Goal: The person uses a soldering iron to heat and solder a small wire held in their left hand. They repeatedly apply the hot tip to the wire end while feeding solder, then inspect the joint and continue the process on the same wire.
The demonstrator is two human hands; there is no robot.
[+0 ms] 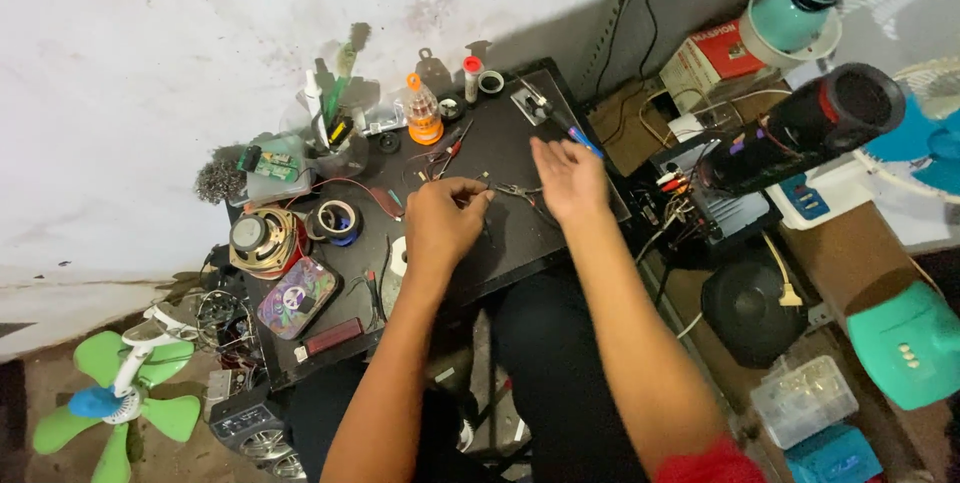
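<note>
the left hand (440, 223) is curled into a loose fist over the middle of the black board (500, 243), its fingertips pinched on a thin wire (478, 180) that pokes out toward the right hand; what the wire's end carries is too small to tell. the right hand (568, 178) lies just beside it, palm down with fingers spread and flat, gripping nothing, its fingertips pointing away from the body. between the two hands, closer to the right one, a small pair of pliers (517, 190) rests on the board, its long axis running across from one hand toward the other, so the right hand is the nearer of the two and almost touches it. just beyond the right hand's fingertips lies a blue-handled screwdriver (575, 133), angled away to the right. well off to the left of the left hand sit a round speaker (262, 238) and a roll of tape (335, 218), both out of easy reach.
</note>
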